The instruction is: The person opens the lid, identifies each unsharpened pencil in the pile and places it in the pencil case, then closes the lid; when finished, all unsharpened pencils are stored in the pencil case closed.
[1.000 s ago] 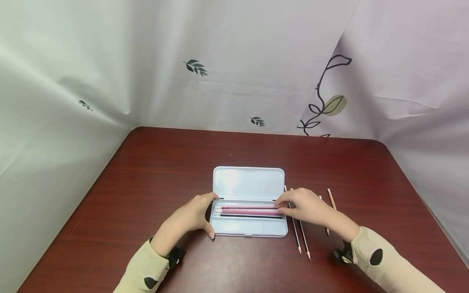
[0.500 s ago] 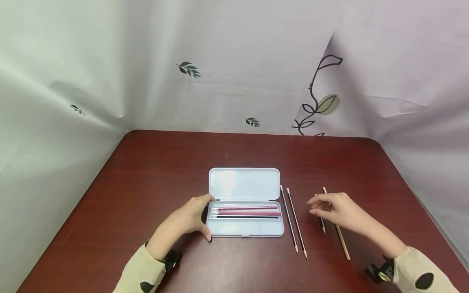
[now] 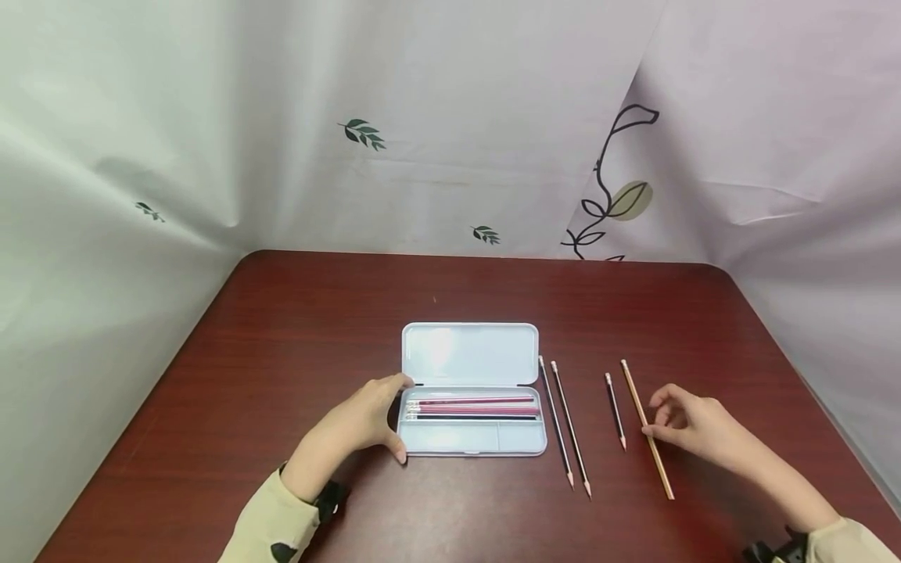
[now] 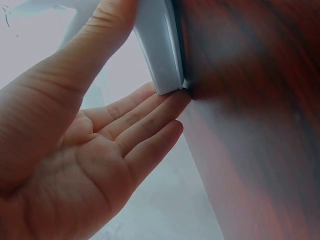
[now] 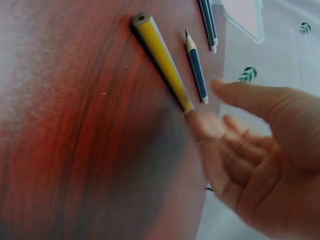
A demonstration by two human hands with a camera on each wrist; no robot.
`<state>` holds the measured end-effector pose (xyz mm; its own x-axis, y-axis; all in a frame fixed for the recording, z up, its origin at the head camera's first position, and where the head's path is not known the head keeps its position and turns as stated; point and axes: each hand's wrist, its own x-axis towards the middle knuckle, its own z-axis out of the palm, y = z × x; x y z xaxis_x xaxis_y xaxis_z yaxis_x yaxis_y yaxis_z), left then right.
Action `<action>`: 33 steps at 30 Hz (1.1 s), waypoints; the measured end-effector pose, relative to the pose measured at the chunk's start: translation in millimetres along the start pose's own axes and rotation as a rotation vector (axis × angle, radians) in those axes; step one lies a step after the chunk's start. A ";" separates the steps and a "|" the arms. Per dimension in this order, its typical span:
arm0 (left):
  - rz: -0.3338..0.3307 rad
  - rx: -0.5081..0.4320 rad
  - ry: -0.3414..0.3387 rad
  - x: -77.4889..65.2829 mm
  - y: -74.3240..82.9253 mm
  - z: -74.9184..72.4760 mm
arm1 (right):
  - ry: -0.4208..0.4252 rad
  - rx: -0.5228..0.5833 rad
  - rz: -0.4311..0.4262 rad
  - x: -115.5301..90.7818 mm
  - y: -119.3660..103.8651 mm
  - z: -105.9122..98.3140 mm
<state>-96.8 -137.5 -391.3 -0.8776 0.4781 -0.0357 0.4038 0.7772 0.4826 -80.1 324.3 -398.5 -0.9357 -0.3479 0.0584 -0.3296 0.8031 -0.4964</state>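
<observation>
A pale blue pencil case (image 3: 450, 438) lies with its lid (image 3: 470, 353) raised back, and several pink and dark pencils (image 3: 475, 409) lie in its rear compartment. My left hand (image 3: 366, 418) holds the case's left end, thumb at the front corner and fingers at the back. In the left wrist view, the fingers (image 4: 150, 120) press on the case's end. My right hand (image 3: 693, 422) is at a long yellow pencil (image 3: 658, 461), thumb and index finger spread apart; contact is unclear. A short dark pencil (image 3: 615, 412) lies left of the yellow one.
Two long dark pencils (image 3: 563, 426) lie side by side just right of the case. All of it rests on a red-brown wooden table (image 3: 317, 313). A pale curtain (image 3: 450, 117) with leaf prints hangs behind and around the table.
My right hand has moved away from the pencils in the case, rightward across the table, to the yellow pencil. The left hand has stayed at the case.
</observation>
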 end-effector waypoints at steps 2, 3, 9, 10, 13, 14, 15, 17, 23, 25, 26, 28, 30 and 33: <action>-0.006 0.000 -0.004 0.2 0.0 0.5 | -0.068 0.024 0.073 -1.6 1.2 0.5; -0.010 0.001 -0.006 0.4 0.0 0.7 | -0.110 0.051 0.118 -1.9 1.3 1.0; -0.028 -0.006 -0.016 1.8 1.3 0.6 | -0.280 0.213 0.354 5.0 -1.5 -0.2; -0.029 -0.009 -0.016 1.7 1.5 0.8 | -0.289 0.214 0.376 7.0 -2.0 -0.9; -0.036 -0.015 -0.020 1.2 2.2 1.0 | -0.309 0.196 0.410 12.8 -3.3 -2.8; -0.037 -0.015 -0.020 0.8 2.4 1.0 | -0.316 0.186 0.410 14.6 -3.7 -3.6; -0.038 -0.015 -0.017 0.4 2.7 0.7 | -0.319 0.181 0.405 16.5 -3.9 -4.0; -0.034 -0.014 -0.010 -0.4 2.7 0.3 | -0.314 0.167 0.392 20.3 -4.8 -5.2; -0.004 -0.007 0.000 -0.9 3.1 -0.6 | -0.232 0.160 0.266 35.0 -15.5 -11.3; -0.005 -0.005 -0.001 -1.1 3.3 -0.9 | -0.192 0.172 0.204 42.4 -21.5 -13.5; -0.007 -0.006 -0.001 -1.2 3.3 -1.1 | -0.170 0.187 0.166 46.3 -24.8 -14.0; -0.010 -0.004 -0.004 -1.1 3.3 -1.3 | -0.129 0.222 0.089 53.9 -31.9 -13.6; -0.012 -0.003 -0.005 -1.1 3.2 -1.3 | -0.094 0.264 0.003 61.5 -40.2 -11.1; -0.014 -0.009 -0.009 -1.8 3.6 -1.1 | -0.075 0.315 -0.106 73.5 -53.9 -5.2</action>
<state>-94.1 -136.1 -388.5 -0.8808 0.4708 -0.0503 0.3890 0.7803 0.4897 -131.7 258.0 -363.0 -0.8827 -0.4653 0.0660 -0.3585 0.5759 -0.7347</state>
